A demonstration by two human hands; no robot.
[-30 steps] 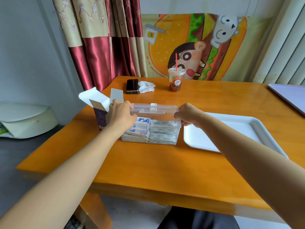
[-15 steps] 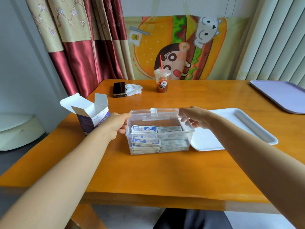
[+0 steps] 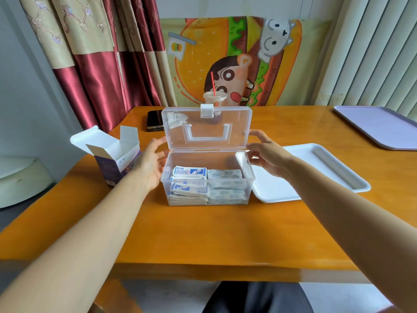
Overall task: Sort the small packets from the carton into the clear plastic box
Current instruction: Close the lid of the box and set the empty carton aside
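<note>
Packets already fill much of the clear plastic box, stacked in two columns: blue-printed ones on the left half, paler ones on the right. The box sits mid-surface with its lid standing upright on the rear hinge, white latch at the top edge. My left hand hovers beside the box's left wall, fingers spread and holding nothing; my right hand is just off the lid's right edge, fingers apart as well, gripping nothing. The carton stands just left of my left hand, flaps open; I cannot tell whether any packets remain inside. A white tray lies right of the box, partly behind it, and a drink cup and a phone sit behind. I judge the box is open to receive more; next I would reach my left hand into the carton, pinch out packets, and lay them on the matching stack.
</note>
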